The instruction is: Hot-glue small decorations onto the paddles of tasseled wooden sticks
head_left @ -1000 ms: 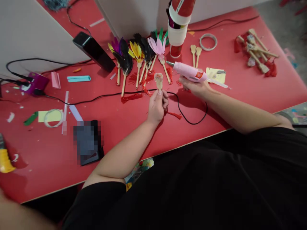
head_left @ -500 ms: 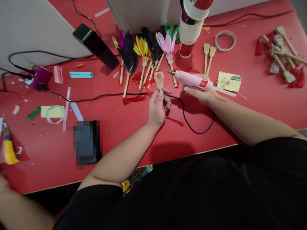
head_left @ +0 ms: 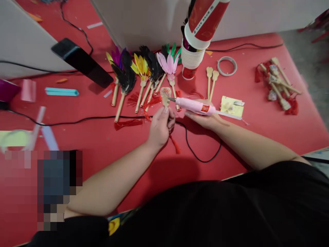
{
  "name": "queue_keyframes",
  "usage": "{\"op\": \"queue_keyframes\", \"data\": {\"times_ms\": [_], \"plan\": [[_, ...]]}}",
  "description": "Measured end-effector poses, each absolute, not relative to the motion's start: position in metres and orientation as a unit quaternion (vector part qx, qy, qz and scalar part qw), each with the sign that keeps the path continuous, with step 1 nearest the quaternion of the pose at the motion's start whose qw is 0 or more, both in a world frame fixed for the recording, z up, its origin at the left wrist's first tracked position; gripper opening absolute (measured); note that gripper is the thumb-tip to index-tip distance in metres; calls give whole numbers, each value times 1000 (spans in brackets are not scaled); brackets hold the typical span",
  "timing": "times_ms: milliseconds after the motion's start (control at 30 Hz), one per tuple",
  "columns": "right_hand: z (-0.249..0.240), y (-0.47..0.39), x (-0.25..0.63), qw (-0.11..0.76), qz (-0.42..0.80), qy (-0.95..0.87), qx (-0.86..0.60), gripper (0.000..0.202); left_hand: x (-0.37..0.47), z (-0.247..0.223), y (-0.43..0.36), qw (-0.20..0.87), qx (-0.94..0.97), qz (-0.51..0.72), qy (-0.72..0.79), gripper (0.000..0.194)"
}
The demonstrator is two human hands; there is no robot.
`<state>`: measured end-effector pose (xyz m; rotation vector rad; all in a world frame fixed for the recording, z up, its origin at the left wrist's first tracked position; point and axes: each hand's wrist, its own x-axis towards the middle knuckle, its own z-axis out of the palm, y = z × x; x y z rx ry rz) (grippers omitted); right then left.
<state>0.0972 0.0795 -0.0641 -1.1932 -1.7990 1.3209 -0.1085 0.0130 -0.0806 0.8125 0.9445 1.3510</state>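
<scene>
My left hand point(head_left: 161, 126) pinches a small wooden stick point(head_left: 165, 99) with a shell-like decorated head, held upright over the red table. A red tassel point(head_left: 175, 144) hangs below that hand. In my right hand point(head_left: 202, 118) is a pink glue gun point(head_left: 192, 105), its metal nozzle pointing left at the wooden head and seeming to touch it. A clear glue stick pokes out of the gun's back end. Behind the hands lie feathered sticks, among them a pink one point(head_left: 169, 67), a yellow one point(head_left: 141, 70) and a black one point(head_left: 125, 77).
Stacked paper cups point(head_left: 192, 55) stand behind, near a tape roll point(head_left: 227, 66) and two bare wooden sticks point(head_left: 212, 80). Yellow paper point(head_left: 231, 107) lies right of the glue gun; several tasselled sticks point(head_left: 279, 82) are piled far right. A black device point(head_left: 82, 63) and a cable point(head_left: 77, 120) are left.
The glue gun's nozzle has come down and left onto the wooden head. The view has shifted, and the arm at the lower left is no longer seen.
</scene>
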Motion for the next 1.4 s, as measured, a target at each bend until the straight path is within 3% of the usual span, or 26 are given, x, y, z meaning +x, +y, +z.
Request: {"op": "queue_keyframes", "data": {"times_ms": [200,500,900,1400], "plan": [[-63,83,95,269,490,-685,-467,29,-111,-76,10,617,356,572,407,61],[-67,85,102,282,428,-741,-434,31,-110,-69,10,620,378,561,397,68],[-61,90,97,289,377,-742,-474,55,-105,-76,12,586,384,581,415,72],[-61,94,93,276,344,-745,-500,27,-105,-75,9,586,375,582,421,72]]}}
